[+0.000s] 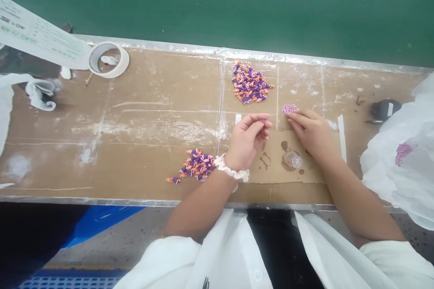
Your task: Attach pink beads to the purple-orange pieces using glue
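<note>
My left hand, with a pale scrunchie at its wrist, is closed in a pinch above the cardboard. Whatever its fingertips hold, if anything, is too small to make out. My right hand has its thumb and fingers pressed together at the edge of a small pile of pink bits; what lies between them is hidden. Beyond my hands is a heap of small purple and orange pieces. A second group of such pieces lies by my left forearm. Between my arms stands a small clear cup among wet spots.
Cardboard covers the bench. Far left are a tape roll, a printed sheet and crumpled white material. At right, a white plastic bag shows pink bits, near a dark round object. A green surface lies beyond.
</note>
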Motion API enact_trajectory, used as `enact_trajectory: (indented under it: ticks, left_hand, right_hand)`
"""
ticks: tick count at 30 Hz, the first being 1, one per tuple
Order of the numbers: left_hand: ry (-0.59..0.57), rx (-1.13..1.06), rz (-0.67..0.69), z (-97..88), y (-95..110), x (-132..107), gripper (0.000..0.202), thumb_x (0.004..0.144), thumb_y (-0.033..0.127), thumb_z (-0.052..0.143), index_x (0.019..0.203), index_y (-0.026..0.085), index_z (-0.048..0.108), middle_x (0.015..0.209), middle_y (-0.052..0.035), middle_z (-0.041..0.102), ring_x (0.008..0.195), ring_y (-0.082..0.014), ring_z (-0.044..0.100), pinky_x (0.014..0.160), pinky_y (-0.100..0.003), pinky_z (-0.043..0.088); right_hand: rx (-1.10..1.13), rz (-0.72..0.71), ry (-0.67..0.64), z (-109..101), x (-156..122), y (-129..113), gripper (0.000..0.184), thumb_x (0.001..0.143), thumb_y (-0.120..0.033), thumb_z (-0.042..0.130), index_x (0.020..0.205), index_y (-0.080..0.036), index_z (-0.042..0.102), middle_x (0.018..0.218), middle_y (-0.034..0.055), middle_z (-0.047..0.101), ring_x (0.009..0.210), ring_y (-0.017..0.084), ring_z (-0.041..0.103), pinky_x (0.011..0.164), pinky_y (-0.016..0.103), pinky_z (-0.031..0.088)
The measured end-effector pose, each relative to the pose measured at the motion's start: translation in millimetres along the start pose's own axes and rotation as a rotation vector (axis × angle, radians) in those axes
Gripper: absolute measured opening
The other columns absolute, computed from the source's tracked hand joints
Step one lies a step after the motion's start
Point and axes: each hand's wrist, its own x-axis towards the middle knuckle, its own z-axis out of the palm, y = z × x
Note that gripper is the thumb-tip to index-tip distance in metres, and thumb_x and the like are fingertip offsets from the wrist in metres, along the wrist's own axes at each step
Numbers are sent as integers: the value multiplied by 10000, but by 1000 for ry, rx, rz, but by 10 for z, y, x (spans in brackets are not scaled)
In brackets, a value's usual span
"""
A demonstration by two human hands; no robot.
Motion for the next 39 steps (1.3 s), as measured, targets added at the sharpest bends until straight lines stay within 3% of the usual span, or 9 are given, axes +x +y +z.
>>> enact_trajectory:
  ticks: [7,11,17,19,25,31,39]
  left_hand:
    - [0,25,-20,-2,-22,-14,79,776,116,600,838,135,644,691,14,630,561,-48,536,576,-192,449]
    - [-74,80,-11,8,-92,-55,92,768,178,667,852,142,654,713,6,643,586,-56,546,588,-197,456]
    - [-306,309,8,81,-165,-193,206,755,329,760,857,154,722,771,-12,682,586,-60,542,601,-209,473]
    - [-328,319,-2,103,-187,-232,228,763,372,757,829,155,733,738,-13,681,580,-70,544,600,-218,481]
    - [-344,278,34,102,-218,-253,206,791,347,746,779,144,720,683,-6,663,566,-59,544,591,-197,495]
    - [-324,279,24,82,-224,-221,248,762,364,773,776,129,697,682,-1,656,571,-52,553,572,-180,491]
    - [-390,179,-83,68,-286,-217,303,754,406,779,749,122,673,599,23,592,533,-54,534,570,-211,475]
  right_hand:
    - [-97,42,-47,40,36,-6,185,948,-185,486,859,-197,648,855,85,645,804,236,592,673,342,455]
    - [-43,70,-9,7,33,12,187,931,-173,445,785,-206,557,805,80,584,766,229,556,646,340,444]
    - [749,147,-53,-285,-145,-177,139,950,-282,555,829,-214,562,736,-20,534,589,119,497,531,250,427]
    - [890,134,-69,-340,-201,-252,119,947,-263,572,840,-210,576,752,-18,547,596,112,515,515,236,426]
    - [798,-16,52,-375,-255,-333,103,902,-120,608,859,-214,614,777,-7,585,688,125,567,601,251,473]
    - [822,5,29,-384,-298,-333,105,900,-132,624,898,-234,652,805,9,600,697,143,576,608,282,483]
    - [816,-29,129,-368,-313,-357,210,845,-104,691,962,-274,734,791,14,638,679,163,599,565,303,487]
